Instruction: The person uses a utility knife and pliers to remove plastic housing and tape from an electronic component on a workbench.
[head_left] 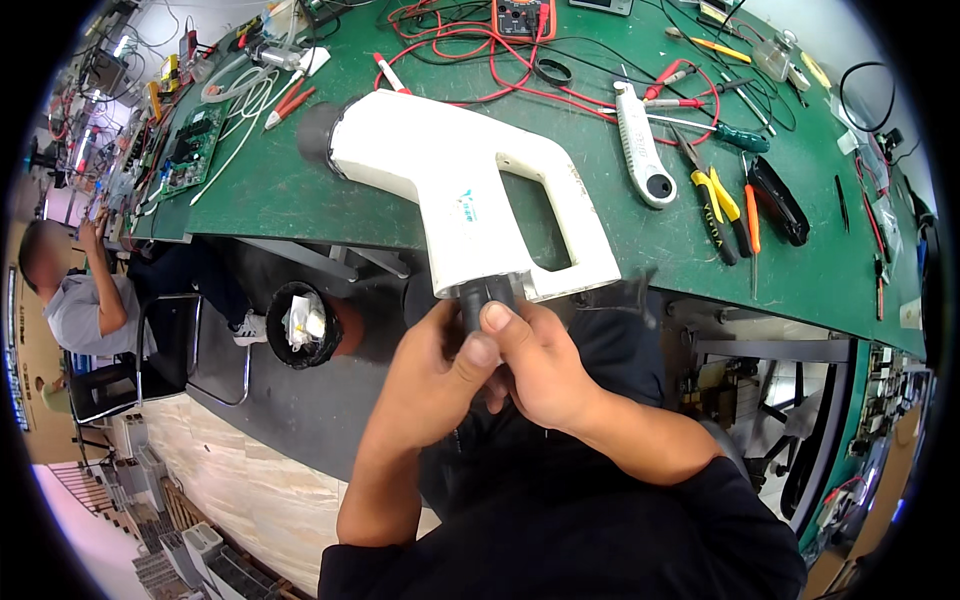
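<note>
A white gun-shaped housing [455, 190] with a loop handle lies at the near edge of the green workbench, its black round end [318, 138] at the upper left. From its near end comes a thick black cable sleeve [473, 300]. My left hand [440, 365] and my right hand [540, 365] close round this sleeve just below the housing. Both thumbs press on it from above, and the other fingers are mostly hidden underneath. Right of the housing lie needle-nose pliers [718, 205] with yellow and black handles and a white folding-knife-like tool [640, 145].
On the green bench [380, 215] lie an orange multimeter [523, 20] with red leads, a green-handled screwdriver [740, 137], an orange-handled screwdriver [752, 215], a black shell [778, 200] and a circuit board [192, 150]. A bin [285, 345] stands below; a person [95, 310] sits left.
</note>
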